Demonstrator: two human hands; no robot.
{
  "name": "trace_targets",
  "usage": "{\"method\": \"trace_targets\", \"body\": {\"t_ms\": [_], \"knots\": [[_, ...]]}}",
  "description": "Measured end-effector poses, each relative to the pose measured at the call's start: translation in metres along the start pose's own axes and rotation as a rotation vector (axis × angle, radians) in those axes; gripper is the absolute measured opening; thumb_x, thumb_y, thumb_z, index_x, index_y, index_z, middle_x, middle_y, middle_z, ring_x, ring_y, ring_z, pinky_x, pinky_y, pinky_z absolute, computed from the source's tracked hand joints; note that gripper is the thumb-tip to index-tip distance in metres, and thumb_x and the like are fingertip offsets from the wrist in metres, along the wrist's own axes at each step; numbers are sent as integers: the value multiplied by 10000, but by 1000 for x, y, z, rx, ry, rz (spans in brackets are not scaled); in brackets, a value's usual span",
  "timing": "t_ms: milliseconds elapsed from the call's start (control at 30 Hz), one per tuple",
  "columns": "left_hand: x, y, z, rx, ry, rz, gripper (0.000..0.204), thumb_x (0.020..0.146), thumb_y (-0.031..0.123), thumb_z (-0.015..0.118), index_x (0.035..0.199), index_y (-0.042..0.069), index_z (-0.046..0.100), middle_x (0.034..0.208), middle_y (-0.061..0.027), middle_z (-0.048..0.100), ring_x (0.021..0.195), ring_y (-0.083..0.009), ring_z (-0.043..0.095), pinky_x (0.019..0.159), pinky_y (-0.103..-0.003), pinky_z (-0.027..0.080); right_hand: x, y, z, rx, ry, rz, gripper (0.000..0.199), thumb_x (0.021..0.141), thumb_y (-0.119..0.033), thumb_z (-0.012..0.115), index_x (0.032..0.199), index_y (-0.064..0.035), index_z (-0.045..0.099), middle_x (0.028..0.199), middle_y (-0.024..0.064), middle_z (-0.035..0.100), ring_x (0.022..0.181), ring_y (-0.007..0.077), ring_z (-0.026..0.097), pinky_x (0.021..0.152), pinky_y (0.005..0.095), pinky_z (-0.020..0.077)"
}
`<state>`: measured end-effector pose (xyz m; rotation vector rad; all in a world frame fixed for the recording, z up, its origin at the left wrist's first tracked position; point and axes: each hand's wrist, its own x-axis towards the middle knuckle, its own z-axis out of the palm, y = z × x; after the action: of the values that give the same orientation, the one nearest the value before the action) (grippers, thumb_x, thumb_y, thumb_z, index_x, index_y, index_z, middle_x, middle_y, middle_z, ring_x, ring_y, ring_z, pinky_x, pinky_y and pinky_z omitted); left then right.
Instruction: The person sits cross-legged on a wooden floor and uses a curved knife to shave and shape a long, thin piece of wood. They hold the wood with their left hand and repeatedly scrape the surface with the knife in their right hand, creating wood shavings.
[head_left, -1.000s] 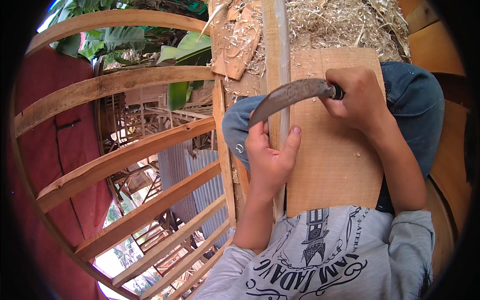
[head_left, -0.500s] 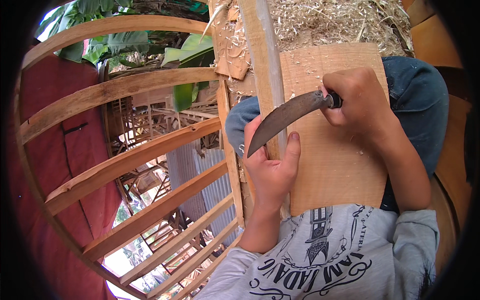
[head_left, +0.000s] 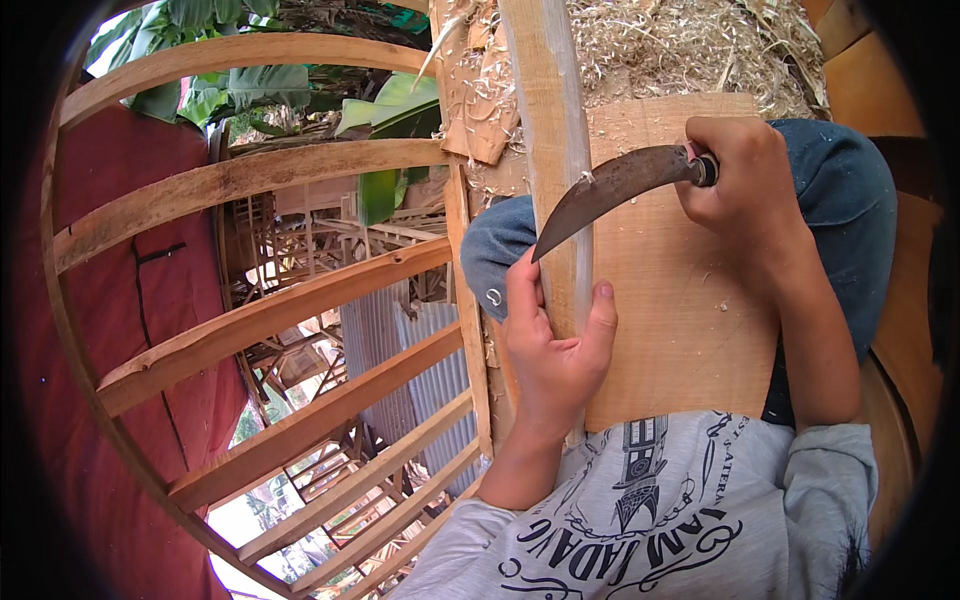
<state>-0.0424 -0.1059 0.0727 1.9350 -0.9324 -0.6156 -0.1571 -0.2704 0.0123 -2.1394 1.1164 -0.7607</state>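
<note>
A knife (head_left: 622, 192) with a broad, curved, dark blade is gripped by its dark handle in my right hand (head_left: 742, 175). Its blade slants across a long, pale wooden strip (head_left: 553, 120), with the tip close to my left index finger. My left hand (head_left: 560, 345) is wrapped round the strip lower down, thumb on one side and fingers on the other. The strip runs from near my body away to the top edge. Under it, a flat wooden board (head_left: 680, 300) lies over my lap, reaching from my shirt to past my knees.
Curly wood shavings (head_left: 690, 50) are heaped beyond the board. On the left stands a curved wooden slatted frame (head_left: 290, 285), with a red cloth (head_left: 130, 300) behind it. Corrugated metal sheets (head_left: 400, 350) and banana leaves show through the slats. Brown wooden panels (head_left: 880, 90) stand at the right.
My right hand has moved the knife slightly right and away from me along the strip. My left hand and the strip have shifted a little to the right in the picture.
</note>
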Motion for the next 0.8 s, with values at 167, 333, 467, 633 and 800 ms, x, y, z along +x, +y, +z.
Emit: {"method": "trace_targets", "body": {"t_ms": [167, 333, 467, 633, 800], "knots": [[-2, -4, -2, 35, 6, 47, 462, 833, 19, 644, 1228, -43, 413, 918, -76, 589, 799, -68, 566, 704, -191, 446, 0, 0, 1, -23, -10, -23, 156, 675, -181, 659, 674, -26, 646, 592, 163, 589, 587, 344, 603, 576, 397, 490], [-25, -6, -2, 26, -64, 16, 442, 819, 36, 661, 1191, -46, 437, 937, -117, 643, 815, -122, 629, 709, -233, 495, 25, 51, -6, 102, 240, 180, 267, 779, -210, 639, 707, 47, 628, 517, 148, 523, 474, 231, 518, 498, 373, 402], [-23, -8, -3, 31, -61, -20, 444, 822, 43, 664, 1193, -40, 433, 936, -121, 644, 817, -125, 625, 718, -238, 491, 25, 53, -14, 237, 139, 241, 390, 803, -319, 673, 669, 43, 619, 459, 95, 434, 429, 159, 395, 447, 344, 327], [-3, -18, -16, 111, 17, 23, 395, 849, 42, 639, 1184, -7, 436, 856, -48, 569, 737, -69, 531, 662, -204, 424, 2, -9, 2, 228, 2, 5, 571, 748, -514, 717, 568, 13, 592, 457, 137, 483, 420, 265, 501, 442, 351, 384], [1, -52, -37, 169, 103, 86, 345, 876, 80, 631, 1162, 23, 447, 806, 8, 502, 668, -30, 464, 597, -171, 370, -19, -24, 24, 98, -89, -189, 671, 723, -656, 650, 532, -17, 586, 469, 149, 521, 459, 312, 570, 465, 365, 448]]}}
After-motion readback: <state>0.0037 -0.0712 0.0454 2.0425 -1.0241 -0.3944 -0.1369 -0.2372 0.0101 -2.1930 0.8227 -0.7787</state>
